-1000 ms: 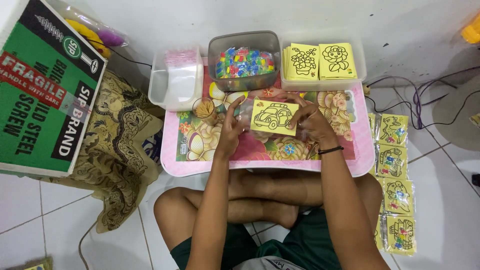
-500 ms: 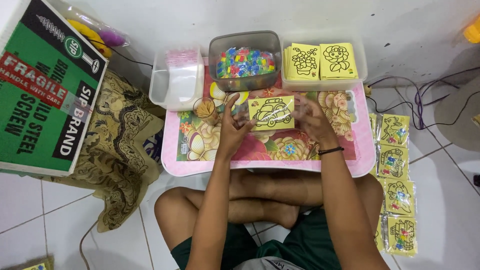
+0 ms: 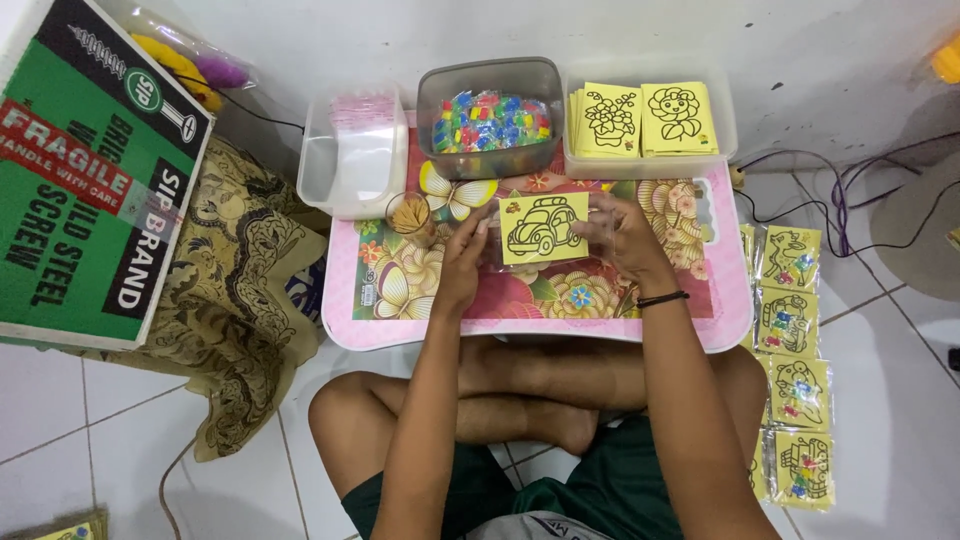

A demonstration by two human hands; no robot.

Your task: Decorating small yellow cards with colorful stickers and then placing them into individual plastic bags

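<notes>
Yellow card (image 3: 545, 228) with a black car outline sits over a pink floral lap table (image 3: 700, 325), pinched at both side edges. Left hand (image 3: 463, 262) fingers close on its left edge, right hand (image 3: 622, 235) fingers grip its right edge.

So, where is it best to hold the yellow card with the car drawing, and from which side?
Probably by its short left and right edges, one hand from each side, as the left hand and right hand do now: the yellow card is thin, flat and wider than tall.
</notes>
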